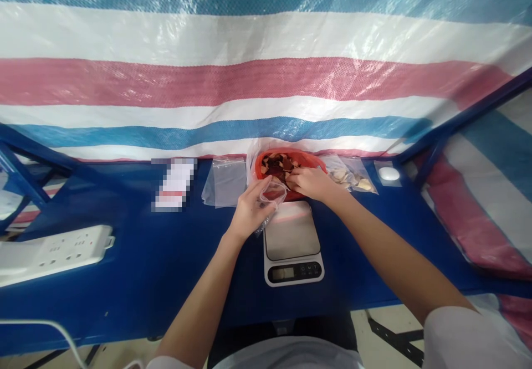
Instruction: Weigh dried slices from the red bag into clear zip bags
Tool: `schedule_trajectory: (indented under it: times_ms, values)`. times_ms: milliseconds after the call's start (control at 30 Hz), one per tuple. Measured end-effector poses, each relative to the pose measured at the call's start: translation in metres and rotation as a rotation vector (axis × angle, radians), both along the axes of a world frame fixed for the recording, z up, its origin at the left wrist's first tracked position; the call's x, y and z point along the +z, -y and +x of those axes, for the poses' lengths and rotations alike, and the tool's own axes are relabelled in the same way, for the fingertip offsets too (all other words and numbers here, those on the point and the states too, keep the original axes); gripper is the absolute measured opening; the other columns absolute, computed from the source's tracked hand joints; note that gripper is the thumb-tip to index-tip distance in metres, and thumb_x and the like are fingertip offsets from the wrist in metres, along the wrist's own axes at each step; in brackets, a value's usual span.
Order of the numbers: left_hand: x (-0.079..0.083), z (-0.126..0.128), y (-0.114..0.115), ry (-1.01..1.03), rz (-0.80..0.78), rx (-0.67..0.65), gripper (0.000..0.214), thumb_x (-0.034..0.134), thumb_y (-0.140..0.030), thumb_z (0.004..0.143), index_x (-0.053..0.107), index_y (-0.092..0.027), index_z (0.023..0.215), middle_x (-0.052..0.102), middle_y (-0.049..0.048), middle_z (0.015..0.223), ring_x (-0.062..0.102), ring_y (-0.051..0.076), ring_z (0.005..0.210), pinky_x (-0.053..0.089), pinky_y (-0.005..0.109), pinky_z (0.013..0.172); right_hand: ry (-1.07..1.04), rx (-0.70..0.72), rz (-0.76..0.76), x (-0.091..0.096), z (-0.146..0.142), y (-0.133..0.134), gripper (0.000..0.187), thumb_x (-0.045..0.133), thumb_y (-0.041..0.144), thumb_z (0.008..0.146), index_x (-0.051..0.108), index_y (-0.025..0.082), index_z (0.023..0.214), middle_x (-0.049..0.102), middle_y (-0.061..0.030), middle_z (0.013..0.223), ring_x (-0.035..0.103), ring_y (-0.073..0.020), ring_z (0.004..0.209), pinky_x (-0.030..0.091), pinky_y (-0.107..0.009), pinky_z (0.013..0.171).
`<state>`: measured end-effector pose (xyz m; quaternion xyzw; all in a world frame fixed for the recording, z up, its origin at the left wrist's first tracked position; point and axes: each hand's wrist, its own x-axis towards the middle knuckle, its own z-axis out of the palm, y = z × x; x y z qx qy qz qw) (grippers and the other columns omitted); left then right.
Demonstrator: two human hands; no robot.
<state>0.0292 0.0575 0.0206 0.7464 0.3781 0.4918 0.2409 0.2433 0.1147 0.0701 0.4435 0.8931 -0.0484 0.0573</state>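
Note:
My left hand [251, 211] is shut on a small clear plastic bag [273, 196], which hangs just above the back edge of a digital kitchen scale [293, 241]. My right hand [311, 184] reaches over the rim of a red bowl [310, 161], its fingertips among dark red and tan dried slices [276, 165]. Whether those fingers pinch a slice is hidden. A thin clear liner shows around the bowl's left side. The scale's steel platform lies right below both hands and bears nothing.
A flat stack of clear bags [225, 182] and a blurred white paper [173, 183] lie left of the bowl. Bags of pale slices [351, 174] and a small white round object [389, 174] lie right. A white power strip [54, 252] sits on the blue table's left.

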Motion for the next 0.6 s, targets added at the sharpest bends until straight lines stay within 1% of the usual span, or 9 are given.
schedule_trajectory:
  times_ms: [100, 233, 300, 400, 500, 600]
  values:
    - [0.001, 0.0, 0.001, 0.004, 0.004, 0.0, 0.058, 0.066, -0.016, 0.082, 0.054, -0.02, 0.138, 0.068, 0.0102, 0.121, 0.067, 0.022, 0.112, 0.055, 0.039, 0.099, -0.02, -0.033, 0.006, -0.002, -0.002, -0.001, 0.031, 0.045, 0.028, 0.1, 0.071, 0.019, 0.116, 0.071, -0.0097, 0.115, 0.067, -0.0233, 0.101, 0.043, -0.028, 0.07]
    - [0.003, 0.0, 0.002, 0.0, -0.022, 0.008, 0.057, 0.067, -0.017, 0.082, 0.055, -0.02, 0.138, 0.068, 0.0102, 0.122, 0.067, 0.022, 0.112, 0.055, 0.039, 0.099, -0.13, -0.109, 0.005, -0.006, 0.0, -0.001, 0.031, 0.049, 0.034, 0.099, 0.07, 0.023, 0.12, 0.071, -0.0073, 0.119, 0.067, -0.0236, 0.103, 0.044, -0.028, 0.072]
    - [0.003, 0.0, 0.002, 0.005, -0.03, 0.008, 0.056, 0.067, -0.017, 0.082, 0.055, -0.02, 0.138, 0.068, 0.0102, 0.121, 0.067, 0.022, 0.111, 0.055, 0.038, 0.099, -0.208, -0.144, -0.019, -0.006, 0.001, 0.0, 0.029, 0.052, 0.036, 0.097, 0.072, 0.024, 0.115, 0.073, -0.0066, 0.115, 0.068, -0.023, 0.1, 0.044, -0.028, 0.072]
    - [0.002, 0.0, 0.002, 0.018, -0.027, 0.0, 0.056, 0.067, -0.017, 0.082, 0.056, -0.019, 0.137, 0.068, 0.0106, 0.121, 0.067, 0.022, 0.11, 0.055, 0.039, 0.098, -0.35, -0.186, -0.067, -0.005, 0.004, 0.001, 0.025, 0.057, 0.037, 0.095, 0.075, 0.023, 0.105, 0.075, -0.0069, 0.107, 0.068, -0.022, 0.094, 0.045, -0.027, 0.072]
    - [0.001, 0.0, 0.002, 0.028, -0.029, -0.002, 0.055, 0.068, -0.019, 0.083, 0.056, -0.019, 0.137, 0.068, 0.0112, 0.121, 0.067, 0.022, 0.11, 0.055, 0.039, 0.098, -0.515, -0.215, -0.104, -0.006, 0.006, 0.0, 0.023, 0.062, 0.036, 0.092, 0.077, 0.021, 0.102, 0.076, -0.0074, 0.102, 0.069, -0.0215, 0.09, 0.047, -0.028, 0.075]
    - [0.001, 0.0, 0.002, 0.038, -0.032, -0.006, 0.055, 0.068, -0.02, 0.083, 0.056, -0.019, 0.137, 0.069, 0.0103, 0.118, 0.067, 0.022, 0.109, 0.055, 0.038, 0.097, -0.679, -0.233, -0.147, -0.007, 0.009, -0.001, 0.022, 0.066, 0.036, 0.089, 0.077, 0.021, 0.099, 0.077, -0.0058, 0.1, 0.069, -0.0205, 0.088, 0.049, -0.029, 0.08]
